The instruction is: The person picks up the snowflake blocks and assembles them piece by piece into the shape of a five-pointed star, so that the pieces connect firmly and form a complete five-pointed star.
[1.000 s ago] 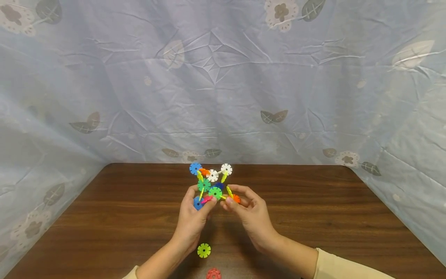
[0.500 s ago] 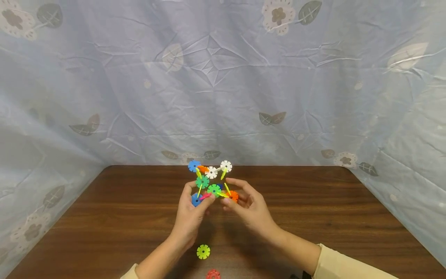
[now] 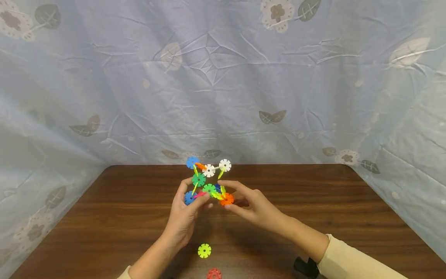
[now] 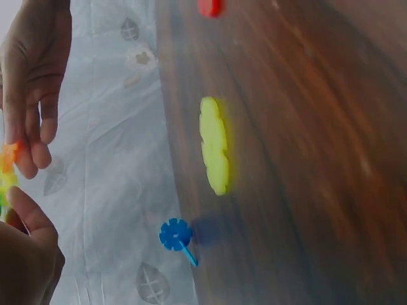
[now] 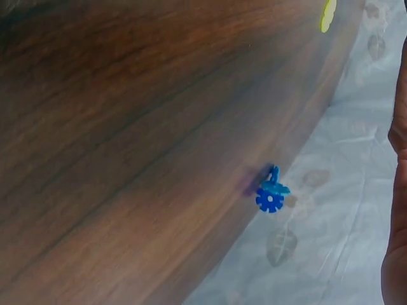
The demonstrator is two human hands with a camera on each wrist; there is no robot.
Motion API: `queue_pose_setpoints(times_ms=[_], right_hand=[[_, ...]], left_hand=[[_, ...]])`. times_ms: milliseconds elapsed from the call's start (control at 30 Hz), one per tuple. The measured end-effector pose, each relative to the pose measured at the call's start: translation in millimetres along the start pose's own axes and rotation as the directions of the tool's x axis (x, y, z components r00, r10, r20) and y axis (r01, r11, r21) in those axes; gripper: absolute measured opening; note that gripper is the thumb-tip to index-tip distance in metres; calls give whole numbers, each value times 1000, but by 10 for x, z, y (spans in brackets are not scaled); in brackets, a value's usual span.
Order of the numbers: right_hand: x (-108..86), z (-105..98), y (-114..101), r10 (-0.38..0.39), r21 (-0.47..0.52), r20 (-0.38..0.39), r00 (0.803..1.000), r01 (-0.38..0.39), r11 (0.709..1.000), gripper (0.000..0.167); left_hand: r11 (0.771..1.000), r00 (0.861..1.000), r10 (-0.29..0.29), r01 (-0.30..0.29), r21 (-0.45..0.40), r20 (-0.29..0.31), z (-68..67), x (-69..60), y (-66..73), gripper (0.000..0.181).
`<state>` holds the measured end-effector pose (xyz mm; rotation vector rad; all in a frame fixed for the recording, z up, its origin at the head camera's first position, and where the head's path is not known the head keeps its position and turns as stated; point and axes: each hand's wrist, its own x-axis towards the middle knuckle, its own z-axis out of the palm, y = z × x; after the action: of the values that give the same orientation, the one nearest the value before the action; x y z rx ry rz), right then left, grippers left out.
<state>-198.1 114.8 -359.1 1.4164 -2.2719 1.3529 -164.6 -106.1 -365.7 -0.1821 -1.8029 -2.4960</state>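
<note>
A linked structure of toothed plastic snowflake discs (image 3: 209, 190), in green, white, yellow, orange, pink and blue, is held above the table in the head view. My left hand (image 3: 182, 217) grips its lower left part, thumb in front near the pink disc (image 3: 200, 195). On the other side, my right hand (image 3: 258, 207) pinches around the orange disc (image 3: 227, 199), its index finger stretched above. In the left wrist view, fingertips touch an orange piece (image 4: 9, 154) at the left edge. The right wrist view shows only a strip of the right hand (image 5: 397, 190); its fingertips are out of frame.
A loose yellow disc (image 3: 204, 250) and a red disc (image 3: 214, 274) lie on the brown wooden table (image 3: 139, 232) near me. Blue joined discs (image 5: 271, 196) appear by the table's edge in both wrist views. A black object (image 3: 306, 267) sits by the right sleeve. Patterned cloth (image 3: 216, 97) surrounds the table.
The structure and left hand have shifted slightly left and up. My right hand's fingers have spread and drawn back a little, so the orange disc shows more fully. The black object has come into view.
</note>
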Motion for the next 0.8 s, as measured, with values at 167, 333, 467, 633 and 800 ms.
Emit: queue_pose_setpoints(times_ms=[167,333,467,633,800], right_hand=[[10,44,12,-17,127,2,1000,17,992,56],[6,80,-2,-1,185,-21,1000,5,983,58],[13,107,-6,-26,138,-31,999,30,990,57],[27,127,0,-95,21,-55,994,97,995,56],[34,128,-11,-116,-72,-57,992,112,991,57]], left_hand=[[986,999,-34,35,-160,6,18,4,-10,44],[960,996,-62,79,-270,70,36,-37,-41,50],[950,993,-61,89,-299,101,82,-71,-63,61],[952,995,-44,68,-297,87,142,-80,-67,68],[953,997,-32,54,-299,76,158,-76,-70,67]])
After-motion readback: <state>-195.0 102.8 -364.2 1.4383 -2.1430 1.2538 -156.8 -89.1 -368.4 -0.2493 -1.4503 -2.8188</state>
